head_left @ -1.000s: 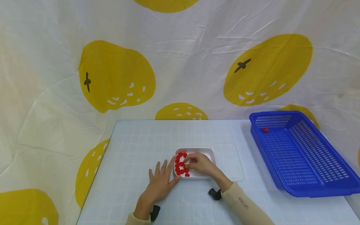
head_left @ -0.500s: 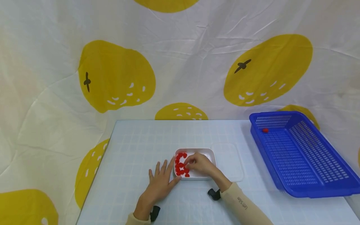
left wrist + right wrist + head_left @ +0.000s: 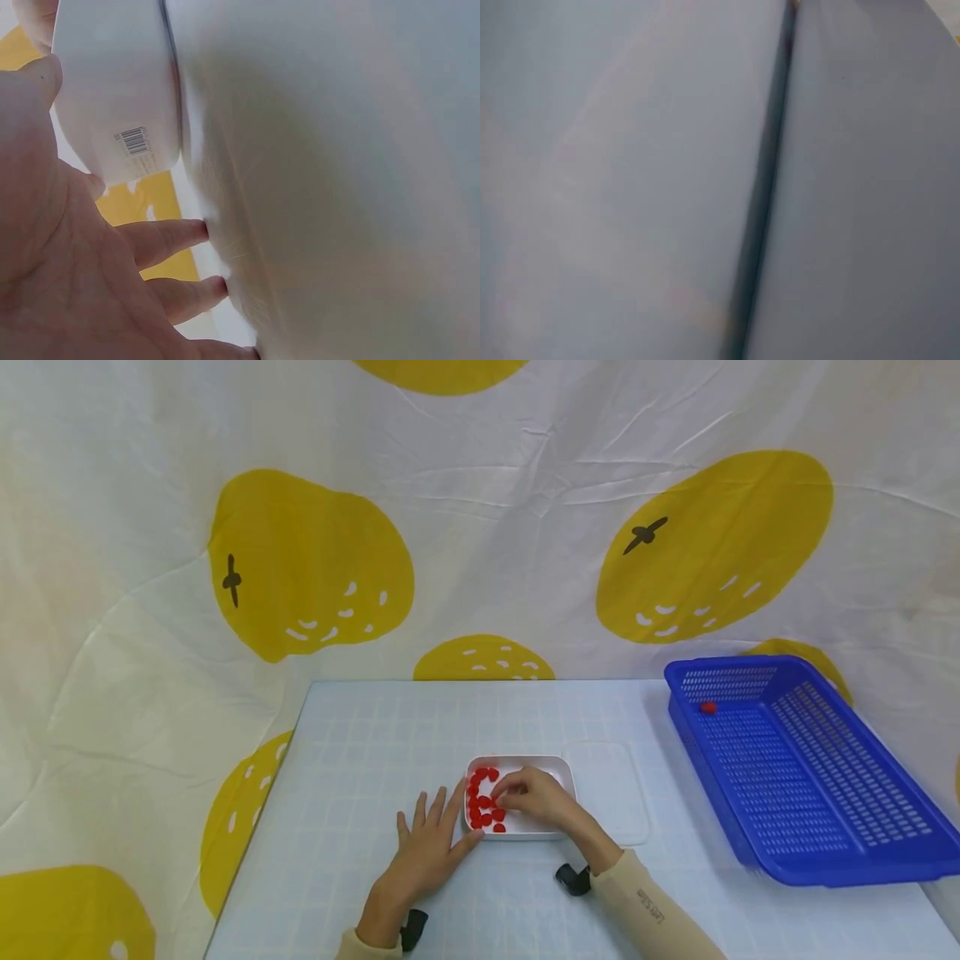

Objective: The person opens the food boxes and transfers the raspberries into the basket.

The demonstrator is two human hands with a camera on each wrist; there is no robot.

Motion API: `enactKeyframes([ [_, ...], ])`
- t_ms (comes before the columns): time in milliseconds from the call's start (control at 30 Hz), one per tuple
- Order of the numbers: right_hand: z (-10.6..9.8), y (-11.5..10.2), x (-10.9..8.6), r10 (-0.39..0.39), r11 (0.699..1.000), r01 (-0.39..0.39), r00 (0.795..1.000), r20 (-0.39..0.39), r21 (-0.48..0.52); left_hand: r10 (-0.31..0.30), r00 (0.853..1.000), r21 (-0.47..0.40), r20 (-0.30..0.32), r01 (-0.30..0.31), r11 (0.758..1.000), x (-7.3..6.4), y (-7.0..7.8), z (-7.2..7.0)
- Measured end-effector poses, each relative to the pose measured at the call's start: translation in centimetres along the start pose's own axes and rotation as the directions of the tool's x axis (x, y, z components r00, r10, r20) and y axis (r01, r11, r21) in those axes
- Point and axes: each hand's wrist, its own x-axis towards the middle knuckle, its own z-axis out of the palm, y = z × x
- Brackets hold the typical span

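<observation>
A white rectangular box (image 3: 540, 836) lies on the table, with several small round red pieces (image 3: 473, 791) grouped along its left side. Over the box, my right hand (image 3: 536, 795) reaches in from the right, thumb and fingertips pinching a small red piece (image 3: 492, 802). My left hand (image 3: 427, 853) is spread flat beside the box, its thumb and index finger at the box's left edge. The left wrist view shows the box's side (image 3: 112, 90) with a barcode against the hand. The right wrist view holds only blurred pale surfaces; the right hand is out of it.
A clear flat lid (image 3: 609, 793) lies just right of the box. Farther right stands a blue perforated basket (image 3: 813, 875) with one red piece (image 3: 708, 707) in its far left corner. Behind the table (image 3: 375, 727) hangs a fruit-print cloth (image 3: 510, 568).
My right fingertips have shifted slightly within the box, and the red pieces beside them have moved a little. The left hand, box and basket stay where they were.
</observation>
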Motion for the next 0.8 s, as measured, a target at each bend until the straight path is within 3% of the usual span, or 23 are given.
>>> enactKeyframes([
  [633, -2.2, -1.6, -1.5, -0.069, 0.995, 0.072, 0.997, -0.038, 0.075, -0.005, 1.0, 0.01, -0.016, 0.006, 1.0, 0.0, 0.1, 0.1],
  [800, -3.3, -2.3, -2.2, -0.031, 0.995, 0.038, 0.997, -0.072, 0.092, -0.007, 1.0, 0.008, -0.019, 0.007, 1.0, -0.1, 0.2, 0.1],
])
